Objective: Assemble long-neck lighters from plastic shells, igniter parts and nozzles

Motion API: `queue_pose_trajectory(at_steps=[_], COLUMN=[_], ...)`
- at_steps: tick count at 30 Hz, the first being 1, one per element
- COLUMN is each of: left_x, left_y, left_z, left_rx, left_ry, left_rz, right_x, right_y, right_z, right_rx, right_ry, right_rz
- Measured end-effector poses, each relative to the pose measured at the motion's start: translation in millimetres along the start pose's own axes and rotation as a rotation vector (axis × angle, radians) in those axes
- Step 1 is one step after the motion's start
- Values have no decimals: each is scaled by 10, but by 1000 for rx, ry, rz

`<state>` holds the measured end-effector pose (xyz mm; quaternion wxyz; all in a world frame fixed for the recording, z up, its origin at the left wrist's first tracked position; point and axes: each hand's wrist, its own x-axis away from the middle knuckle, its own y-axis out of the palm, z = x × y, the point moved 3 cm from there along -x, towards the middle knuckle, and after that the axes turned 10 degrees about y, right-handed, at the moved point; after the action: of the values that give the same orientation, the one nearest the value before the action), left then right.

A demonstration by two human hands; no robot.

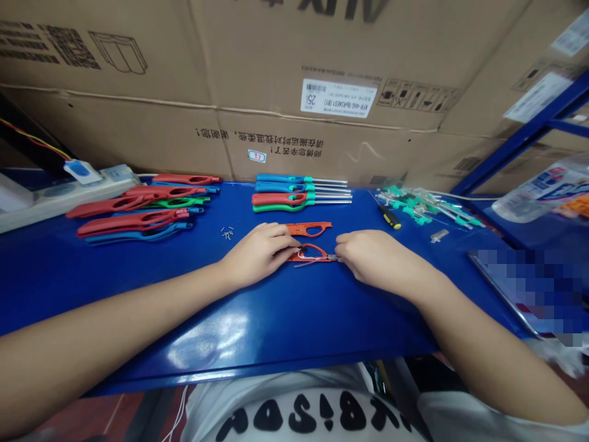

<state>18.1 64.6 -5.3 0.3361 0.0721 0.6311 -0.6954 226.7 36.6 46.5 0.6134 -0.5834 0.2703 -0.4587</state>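
Observation:
My left hand (262, 256) is closed on the handle end of an orange-red lighter shell half (313, 247), thumb and fingers pinching near its trigger loop. A small dark part and thin pale wires lie at the loop. At the shell's right end sits a small metal piece (332, 257). The fingers of my right hand (380, 261) pinch together at that metal piece, and the hand hides what lies beyond it. Just behind lies a second orange shell half (316, 229), flat on the blue table (276, 319).
Assembled lighters (280, 199) with metal tubes lie at the back. Red, blue and green shells (133, 215) are piled left, near small screws (227, 232) and a power strip (59, 199). To the right are a screwdriver (390, 217), green-tipped tubes (423, 205) and a tablet-like object (497, 294).

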Motion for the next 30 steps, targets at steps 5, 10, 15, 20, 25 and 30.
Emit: queue_pose_trajectory(at_steps=[5, 10, 15, 20, 25, 30], left_x=[3, 5, -1, 0, 18, 44], left_y=[-14, -24, -24, -39, -44, -78], left_z=[9, 6, 9, 23, 32, 64], left_rx=[-7, -11, 7, 81, 82, 10], left_ry=[-3, 28, 28, -21, -39, -43], left_rz=[9, 25, 42, 83, 90, 106], right_x=[-14, -22, -116, -191, -232, -260], right_y=[56, 72, 152, 207, 216, 235], right_z=[153, 119, 1, 50, 124, 158], right_rx=[-275, -483, -506, -631, -726, -799], right_ry=[-57, -177, -256, -301, -263, -199], right_rz=[45, 121, 164, 171, 173, 141])
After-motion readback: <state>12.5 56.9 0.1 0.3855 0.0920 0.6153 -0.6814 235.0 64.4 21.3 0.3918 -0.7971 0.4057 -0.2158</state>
